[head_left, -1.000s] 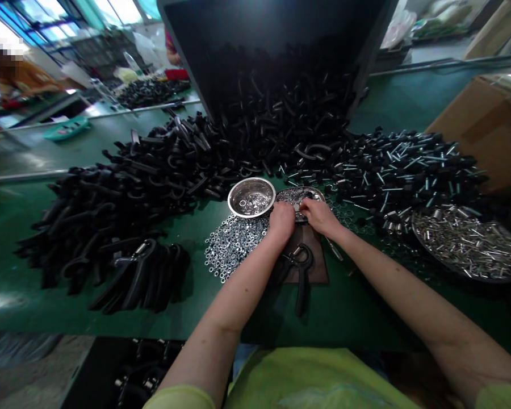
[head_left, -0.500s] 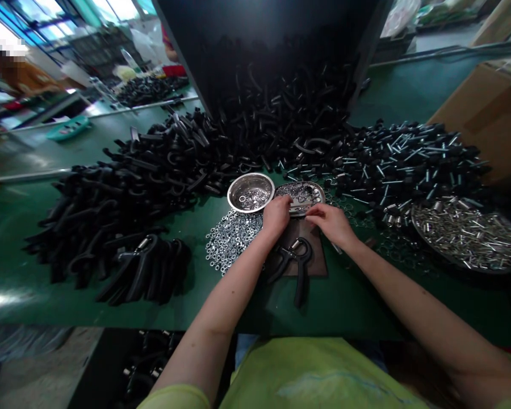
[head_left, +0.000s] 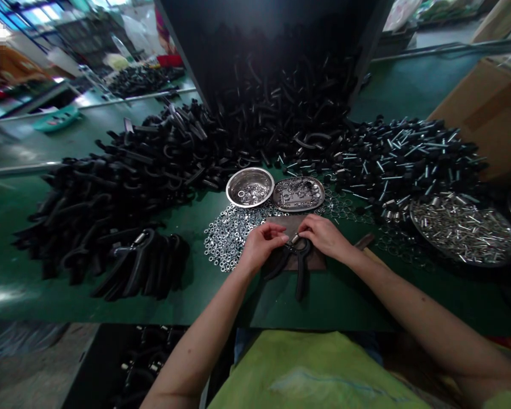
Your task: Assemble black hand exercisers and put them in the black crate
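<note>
A black hand grip strengthener with a small metal spring lies on a brown pad in front of me, its handles pointing toward me. My left hand is at the left end of the spring, thumb and fingers pinched; what sits between them is too small to make out. At the spring's right end, my right hand has its fingertips closed on the metal part of the strengthener. Beyond the hands stand a round steel bowl and an oval steel tray, both holding small metal parts.
Loose nuts spread left of the pad. Several strengtheners lie stacked further left. Black handles are heaped behind; knobs with bolts sit at right, near a pan of metal pins and a cardboard box.
Both hands have come back from the oval tray toward me, down to the strengthener's spring. The strengthener still lies on the pad.
</note>
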`<state>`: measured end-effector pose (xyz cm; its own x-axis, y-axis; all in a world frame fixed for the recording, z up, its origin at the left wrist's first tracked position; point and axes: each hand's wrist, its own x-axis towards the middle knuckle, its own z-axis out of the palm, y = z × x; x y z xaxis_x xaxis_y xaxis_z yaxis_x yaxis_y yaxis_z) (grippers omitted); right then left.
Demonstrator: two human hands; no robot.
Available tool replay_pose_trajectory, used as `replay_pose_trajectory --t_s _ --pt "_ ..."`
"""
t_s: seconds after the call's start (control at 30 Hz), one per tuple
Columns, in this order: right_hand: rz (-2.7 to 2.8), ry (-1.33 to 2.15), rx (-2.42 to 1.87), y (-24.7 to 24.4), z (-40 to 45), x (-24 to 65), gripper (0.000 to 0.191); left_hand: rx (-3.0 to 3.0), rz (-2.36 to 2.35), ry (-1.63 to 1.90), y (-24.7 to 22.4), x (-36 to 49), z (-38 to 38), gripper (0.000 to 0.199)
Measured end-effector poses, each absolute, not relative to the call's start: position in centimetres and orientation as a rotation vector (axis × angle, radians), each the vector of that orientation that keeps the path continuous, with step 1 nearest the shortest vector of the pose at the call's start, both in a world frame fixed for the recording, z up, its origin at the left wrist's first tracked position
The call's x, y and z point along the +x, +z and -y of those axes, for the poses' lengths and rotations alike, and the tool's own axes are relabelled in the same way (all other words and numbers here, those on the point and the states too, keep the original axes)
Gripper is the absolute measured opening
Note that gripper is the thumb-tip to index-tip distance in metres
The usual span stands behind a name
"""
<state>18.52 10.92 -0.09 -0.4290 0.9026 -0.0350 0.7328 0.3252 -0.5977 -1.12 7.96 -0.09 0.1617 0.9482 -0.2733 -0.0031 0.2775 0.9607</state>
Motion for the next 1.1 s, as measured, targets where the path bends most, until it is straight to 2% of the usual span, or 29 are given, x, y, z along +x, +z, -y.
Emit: replay_pose_trajectory --t_s 0.33,0.53,0.77,0.93,1.03,1.1 --pt "2.374 0.813 -1.643 0.6 -12.2 18.1 0.002 1.878 -1.389 0.683 -1.0 0.1 -6.5 0.016" --pt "2.386 0.746 -1.627 0.6 -11.4 17.7 0.004 1.862 -1.366 0.67 -1.6 0.2 -6.8 0.021" --pt "2.211 0.587 -1.583 0.4 -6.4 22.4 0.026 1.706 -1.315 0.574 -2.2 0.0 -8.1 0.029" --pt "2.114 0.123 -2.125 -2.0 1.1 31.3 0.035 1.774 -1.367 0.581 -1.6 0.2 -7.9 0.027" --pt "1.948 0.16 -2.361 -3.6 3.8 33.5 0.037 1.964 -1.451 0.628 -1.2 0.5 -6.7 0.012" --pt "1.822 0.231 -2.408 -3.1 3.9 32.7 0.037 2.161 -1.51 0.614 -1.0 0.6 -5.4 0.01"
